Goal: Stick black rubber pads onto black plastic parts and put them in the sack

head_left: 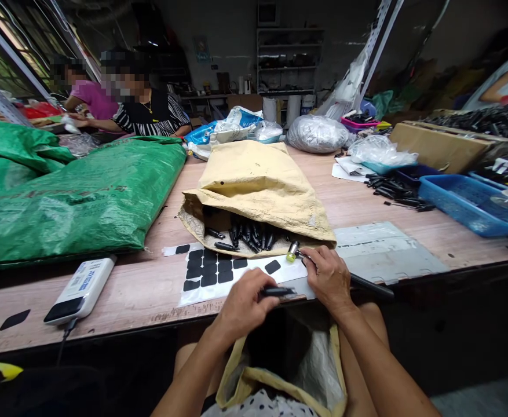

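My left hand [247, 301] is closed around a small black part [277, 291] near the table's front edge. My right hand [328, 275] grips a tool with a dark handle [371, 286] and a small metal head with a yellow-green tip [292, 251]. Beyond my hands lies a yellow sack [254, 179], its mouth facing me, with several black parts [254, 234] inside. A white sheet [236, 286] bearing black rounded squares [209, 269] lies before it. An open bag [323, 370] rests on my lap.
A green sack [80, 202] and a white power bank [81, 289] with a cable are at left. At right stand a blue tray [475, 202], loose black parts [397, 191] and a cardboard box [440, 145]. Two people sit at the back left; another person's arm shows far right.
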`<state>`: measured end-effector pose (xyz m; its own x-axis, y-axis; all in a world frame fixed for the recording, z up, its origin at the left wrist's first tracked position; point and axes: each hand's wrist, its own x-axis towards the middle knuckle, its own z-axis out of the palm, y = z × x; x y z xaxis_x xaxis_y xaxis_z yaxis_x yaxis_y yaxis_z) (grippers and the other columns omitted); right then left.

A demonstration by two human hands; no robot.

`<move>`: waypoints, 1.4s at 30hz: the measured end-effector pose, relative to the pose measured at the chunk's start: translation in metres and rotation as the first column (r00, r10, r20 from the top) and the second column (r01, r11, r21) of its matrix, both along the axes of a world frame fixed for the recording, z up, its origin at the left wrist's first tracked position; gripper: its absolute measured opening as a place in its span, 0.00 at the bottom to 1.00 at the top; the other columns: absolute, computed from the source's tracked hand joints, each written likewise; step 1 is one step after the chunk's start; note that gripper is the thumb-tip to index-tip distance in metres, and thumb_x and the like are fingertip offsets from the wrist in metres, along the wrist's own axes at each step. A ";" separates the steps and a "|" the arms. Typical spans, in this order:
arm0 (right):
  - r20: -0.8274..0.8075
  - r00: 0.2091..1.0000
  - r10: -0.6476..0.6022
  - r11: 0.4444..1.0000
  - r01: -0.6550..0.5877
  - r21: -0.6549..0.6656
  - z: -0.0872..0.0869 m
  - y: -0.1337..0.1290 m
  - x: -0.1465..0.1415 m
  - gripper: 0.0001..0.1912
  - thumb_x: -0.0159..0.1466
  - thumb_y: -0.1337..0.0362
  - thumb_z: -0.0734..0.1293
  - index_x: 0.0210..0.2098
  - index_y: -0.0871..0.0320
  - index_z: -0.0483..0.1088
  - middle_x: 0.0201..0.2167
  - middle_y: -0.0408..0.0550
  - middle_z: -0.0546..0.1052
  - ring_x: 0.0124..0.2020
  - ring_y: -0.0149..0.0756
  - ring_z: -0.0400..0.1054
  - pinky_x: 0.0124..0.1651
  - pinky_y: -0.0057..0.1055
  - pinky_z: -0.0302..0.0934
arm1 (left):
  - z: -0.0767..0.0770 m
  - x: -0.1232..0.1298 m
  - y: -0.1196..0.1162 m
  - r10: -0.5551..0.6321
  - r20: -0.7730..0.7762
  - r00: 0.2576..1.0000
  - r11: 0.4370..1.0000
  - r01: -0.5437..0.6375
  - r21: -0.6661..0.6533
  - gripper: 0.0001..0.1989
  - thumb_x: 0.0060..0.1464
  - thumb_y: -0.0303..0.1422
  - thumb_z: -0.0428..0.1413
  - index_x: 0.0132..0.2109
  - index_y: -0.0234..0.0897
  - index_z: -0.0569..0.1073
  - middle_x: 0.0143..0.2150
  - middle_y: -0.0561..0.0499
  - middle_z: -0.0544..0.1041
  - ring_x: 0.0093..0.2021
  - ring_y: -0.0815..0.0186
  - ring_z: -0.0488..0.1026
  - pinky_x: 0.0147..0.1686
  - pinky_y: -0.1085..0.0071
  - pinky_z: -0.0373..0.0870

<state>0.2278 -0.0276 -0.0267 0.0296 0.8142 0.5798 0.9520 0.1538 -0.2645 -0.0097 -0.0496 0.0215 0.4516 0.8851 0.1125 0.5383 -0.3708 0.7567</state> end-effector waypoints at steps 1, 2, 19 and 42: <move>-0.001 1.000 -0.001 1.000 0.001 0.000 0.000 0.000 0.000 0.12 0.67 0.65 0.65 0.48 0.50 0.76 0.36 0.44 0.74 0.39 0.38 0.63 0.43 0.33 0.52 | 0.001 0.003 -0.012 -0.083 0.002 0.997 0.995 0.083 -0.063 0.09 0.52 0.29 0.61 0.42 0.42 0.77 0.40 0.53 0.77 0.41 0.63 0.71 0.41 0.69 0.66; -0.002 1.000 0.000 1.000 0.000 -0.001 0.000 0.000 0.000 0.12 0.67 0.65 0.65 0.48 0.50 0.76 0.36 0.44 0.74 0.39 0.38 0.63 0.43 0.33 0.52 | 0.000 0.006 -0.024 -0.164 -0.010 0.986 0.978 0.161 -0.132 0.09 0.53 0.30 0.62 0.43 0.43 0.77 0.40 0.54 0.78 0.39 0.64 0.72 0.39 0.70 0.66; 0.003 1.000 0.007 1.000 -0.007 0.018 -0.003 0.001 0.001 0.12 0.68 0.65 0.65 0.48 0.50 0.76 0.35 0.45 0.73 0.39 0.38 0.62 0.42 0.34 0.52 | 0.009 0.000 -0.013 -0.330 -0.029 0.944 0.909 0.309 -0.281 0.11 0.60 0.39 0.56 0.47 0.48 0.80 0.36 0.54 0.82 0.35 0.62 0.77 0.34 0.70 0.70; -0.023 1.000 -0.007 1.000 0.007 -0.001 -0.001 0.001 -0.002 0.12 0.68 0.66 0.65 0.48 0.49 0.76 0.38 0.44 0.74 0.40 0.38 0.63 0.44 0.33 0.53 | 0.011 -0.025 0.058 0.023 -0.269 0.963 0.964 0.050 0.260 0.04 0.60 0.35 0.58 0.42 0.40 0.74 0.41 0.49 0.75 0.45 0.59 0.69 0.47 0.62 0.66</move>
